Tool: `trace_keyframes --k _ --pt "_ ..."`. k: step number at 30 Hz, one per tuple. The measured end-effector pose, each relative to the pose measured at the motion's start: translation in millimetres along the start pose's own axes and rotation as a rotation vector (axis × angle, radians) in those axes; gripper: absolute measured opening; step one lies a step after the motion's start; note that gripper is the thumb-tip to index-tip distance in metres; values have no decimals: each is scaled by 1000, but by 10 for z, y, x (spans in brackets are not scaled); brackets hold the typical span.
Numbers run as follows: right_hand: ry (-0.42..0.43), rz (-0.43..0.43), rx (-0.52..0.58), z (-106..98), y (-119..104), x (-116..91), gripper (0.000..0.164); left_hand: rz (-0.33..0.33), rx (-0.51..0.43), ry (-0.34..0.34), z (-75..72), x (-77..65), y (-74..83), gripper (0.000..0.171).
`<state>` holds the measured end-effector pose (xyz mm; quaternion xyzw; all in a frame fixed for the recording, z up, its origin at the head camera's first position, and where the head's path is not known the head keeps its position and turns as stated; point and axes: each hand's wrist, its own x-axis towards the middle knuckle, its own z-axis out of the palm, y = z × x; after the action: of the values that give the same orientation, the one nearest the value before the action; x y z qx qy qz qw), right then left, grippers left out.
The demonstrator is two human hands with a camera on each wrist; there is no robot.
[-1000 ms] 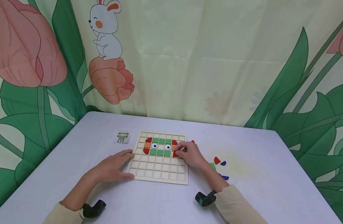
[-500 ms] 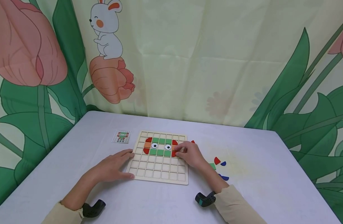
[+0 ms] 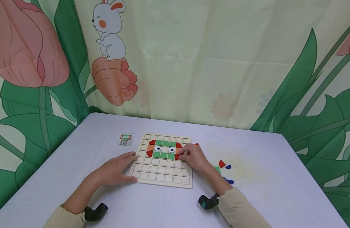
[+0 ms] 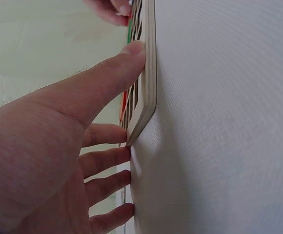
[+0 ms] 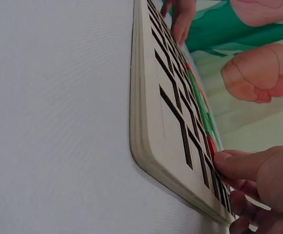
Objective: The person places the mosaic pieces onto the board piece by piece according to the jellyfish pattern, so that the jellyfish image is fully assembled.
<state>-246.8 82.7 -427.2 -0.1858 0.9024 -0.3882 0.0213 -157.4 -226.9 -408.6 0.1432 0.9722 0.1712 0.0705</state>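
A pale wooden grid board (image 3: 163,179) lies flat on the table. Set in its cells are green squares (image 3: 163,155), orange squares, red quarter-circle tiles (image 3: 149,154) and two round eye tiles (image 3: 158,148). At the board's left edge rests my left hand (image 3: 113,169), thumb on the near corner, fingers spread along the side. My right hand (image 3: 194,156) is over the right edge, thumb and forefinger curled onto a red quarter-circle tile (image 5: 212,146) at the lower right of the green rows. The fingers partly cover that tile and the orange one above.
Right of the board lie loose tiles: a red quarter circle (image 3: 222,163), blue pieces (image 3: 228,167), a green one (image 3: 217,169) and a red tip behind the right hand. A small picture card (image 3: 125,139) lies left of the board. A printed curtain (image 3: 175,63) hangs behind the table.
The red tile under my right fingers has shifted slightly left into its cell, and the right fingers have moved a little with it. My left hand stays in place.
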Motion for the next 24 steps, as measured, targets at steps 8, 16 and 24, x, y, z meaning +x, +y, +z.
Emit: trace_keyframes --k 8,16,24 --pt "-4 3 2 -2 1 -28 15 -6 -4 -5 -8 2 11 86" --pt "41 40 3 -60 31 -106 19 -1 3 -5 0 11 6 86" --pt "66 108 -7 -250 144 -276 17 -17 3 -13 26 19 -12 88"
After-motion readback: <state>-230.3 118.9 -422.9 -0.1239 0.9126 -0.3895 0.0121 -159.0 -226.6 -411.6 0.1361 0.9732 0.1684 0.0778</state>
